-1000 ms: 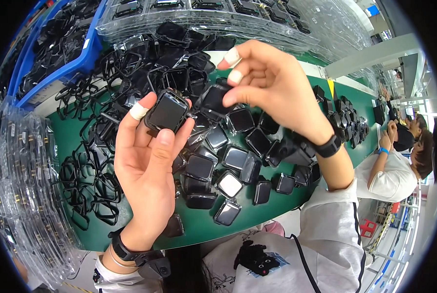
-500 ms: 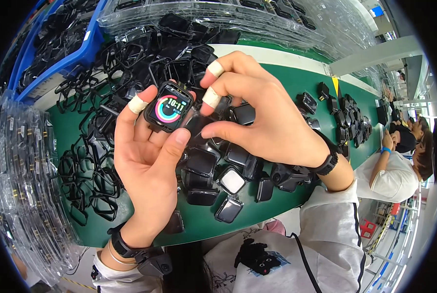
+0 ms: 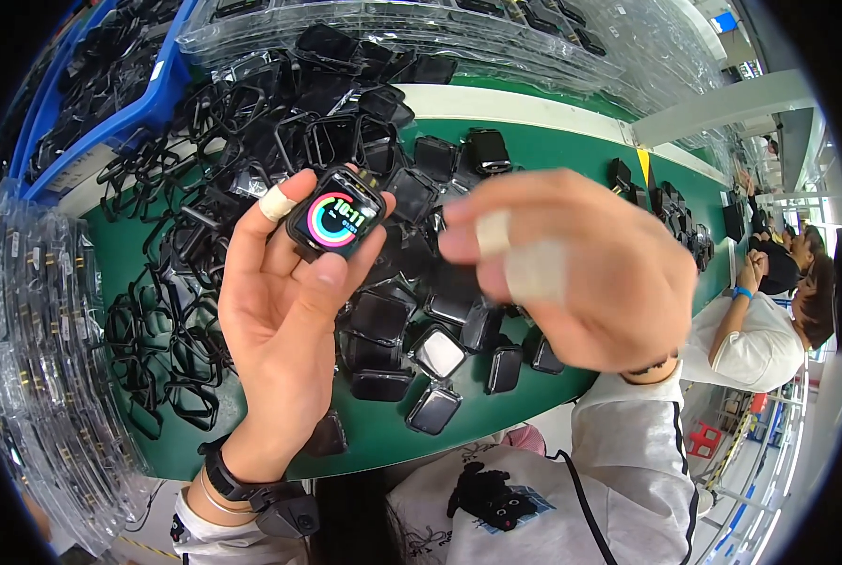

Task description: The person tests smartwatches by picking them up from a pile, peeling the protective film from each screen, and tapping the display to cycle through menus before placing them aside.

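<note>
My left hand (image 3: 280, 320) grips a square black smartwatch body (image 3: 338, 215) by its edges between thumb and fingers, its lit screen facing up with a coloured ring. A pale wrap covers one fingertip. To the right, my right hand (image 3: 591, 273) is apart from the watch and smeared by motion, so its fingers cannot be read clearly. Below and between the hands lie several dark watch bodies (image 3: 379, 315) in clear film. One of them shows a white face (image 3: 438, 351).
Thin black frames (image 3: 195, 400) are heaped on the green table (image 3: 553, 151) at left. A blue bin (image 3: 162, 99) stands back left. Clear plastic trays (image 3: 40, 320) are stacked at the left and along the back. More watch bodies lie farther right, near a seated person (image 3: 751, 330).
My right hand has drawn away from beside the watch, toward the right. In my left hand the watch has shifted slightly right, and my fingers have closed around its right edge.
</note>
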{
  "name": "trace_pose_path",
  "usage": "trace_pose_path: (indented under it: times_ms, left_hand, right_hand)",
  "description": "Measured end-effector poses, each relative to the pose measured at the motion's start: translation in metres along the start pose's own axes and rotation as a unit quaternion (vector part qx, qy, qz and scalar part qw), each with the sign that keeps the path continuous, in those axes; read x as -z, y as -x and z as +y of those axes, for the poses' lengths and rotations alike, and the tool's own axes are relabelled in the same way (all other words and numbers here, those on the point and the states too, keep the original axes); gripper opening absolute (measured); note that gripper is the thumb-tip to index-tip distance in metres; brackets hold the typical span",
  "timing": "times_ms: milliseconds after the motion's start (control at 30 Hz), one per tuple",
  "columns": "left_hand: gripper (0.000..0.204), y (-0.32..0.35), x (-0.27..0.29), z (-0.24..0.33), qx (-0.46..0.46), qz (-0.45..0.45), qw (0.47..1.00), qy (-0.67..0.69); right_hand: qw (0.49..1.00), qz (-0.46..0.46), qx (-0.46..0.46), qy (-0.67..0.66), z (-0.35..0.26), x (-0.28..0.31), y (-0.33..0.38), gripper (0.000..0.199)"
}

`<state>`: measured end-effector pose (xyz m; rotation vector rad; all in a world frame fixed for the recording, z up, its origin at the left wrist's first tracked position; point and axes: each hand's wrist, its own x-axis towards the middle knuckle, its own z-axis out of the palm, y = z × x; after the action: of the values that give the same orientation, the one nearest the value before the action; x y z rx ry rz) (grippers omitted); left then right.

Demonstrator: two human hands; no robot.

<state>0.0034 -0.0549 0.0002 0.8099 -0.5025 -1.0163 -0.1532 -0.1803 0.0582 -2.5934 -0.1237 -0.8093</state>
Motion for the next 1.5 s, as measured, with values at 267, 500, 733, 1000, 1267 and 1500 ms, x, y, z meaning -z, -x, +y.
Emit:
trace_pose_path:
  times_ms: [267, 500, 733, 1000, 1267, 1500]
  left_hand:
    - [0.05, 0.006, 0.0, -0.001, -0.011, -0.079, 0.995, -0.056]
    - [0.05, 0.008, -0.002, 0.0, -0.01, -0.072, 0.996, -0.046]
    - [0.052, 0.008, -0.004, 0.001, -0.002, -0.075, 0.996, -0.047]
    - [0.051, 0.008, -0.003, 0.003, 0.023, -0.1, 0.992, -0.068]
    - [0.026, 0.011, 0.006, 0.0, 0.077, -0.168, 0.978, -0.099]
    - [0.027, 0.008, 0.004, 0.006, 0.119, -0.171, 0.967, -0.147]
  right_hand:
    - [0.973, 0.142, 0.093, 0.153, -0.019, -0.015, 0.006, 0.025]
    - [0.968, 0.169, 0.118, 0.143, -0.012, -0.024, 0.008, 0.025]
    - [0.968, 0.144, 0.138, 0.151, -0.006, -0.022, 0.009, 0.028]
    - [0.982, 0.067, 0.122, 0.127, -0.007, -0.014, 0.01, 0.027]
    - [0.96, 0.15, 0.177, 0.158, -0.001, -0.038, 0.007, 0.023]
    - [0.971, 0.141, 0.151, 0.123, 0.0, -0.039, 0.008, 0.021]
